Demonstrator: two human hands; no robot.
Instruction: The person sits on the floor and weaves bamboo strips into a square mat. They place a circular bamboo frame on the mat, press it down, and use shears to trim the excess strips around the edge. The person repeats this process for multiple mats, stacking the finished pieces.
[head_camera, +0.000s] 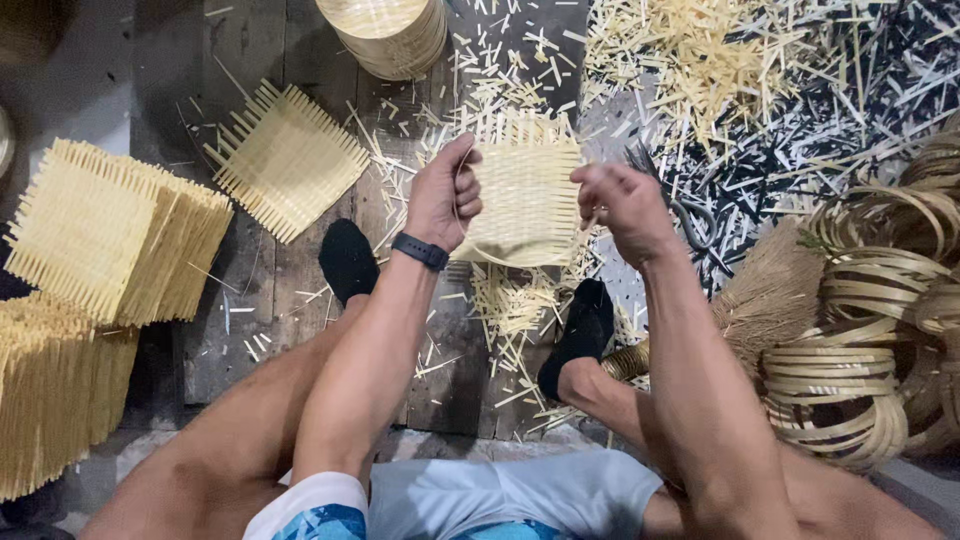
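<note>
A small woven bamboo basket (525, 195), pale yellow with loose strip ends sticking up along its top, is held up between my knees. My left hand (445, 195), with a dark band on the wrist, grips its left edge. My right hand (625, 205) pinches its right edge, fingers closed on the weave. Both feet in black socks rest on the wooden floor below it.
Flat woven bamboo squares lie singly (288, 160) and in stacks (110, 235) at the left. A stack of round woven pieces (385, 35) sits at the top. Bamboo rings (850, 375) pile at the right beside scissors (690, 215). Cut bamboo scraps (700, 50) litter the floor.
</note>
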